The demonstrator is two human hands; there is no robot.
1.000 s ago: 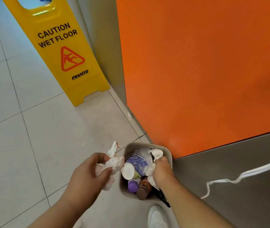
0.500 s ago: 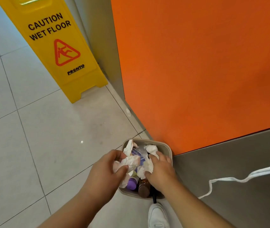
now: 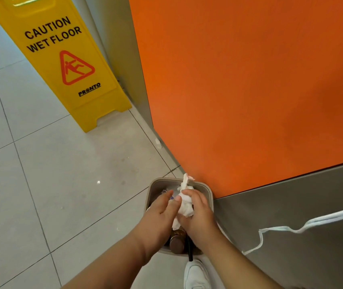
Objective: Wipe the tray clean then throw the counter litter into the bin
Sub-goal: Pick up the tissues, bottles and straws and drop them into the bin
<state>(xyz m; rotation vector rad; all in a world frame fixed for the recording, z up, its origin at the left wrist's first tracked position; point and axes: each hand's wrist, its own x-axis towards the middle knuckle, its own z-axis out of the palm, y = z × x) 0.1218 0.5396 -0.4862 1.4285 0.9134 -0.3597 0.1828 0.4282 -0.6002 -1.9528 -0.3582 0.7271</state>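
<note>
Orange panel [image 3: 249, 90] beyond the hands; grey bin [image 3: 160, 180] directly beneath them. I am watching both hands closing together over it: the left hand [image 3: 160, 215], no longer clutching its own wad, is lying straight-fingered against the crumpled tissue [image 3: 186, 205] the right hand [image 3: 199, 217] is gripping; release into the bin is seemingly coming next

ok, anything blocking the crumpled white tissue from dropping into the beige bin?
Nothing visible. The crumpled white tissue, gripped in the right hand, is directly over the lidless beige plastic bin. The bin already holds litter, including a brown bottle, so it may rest on top.
</note>
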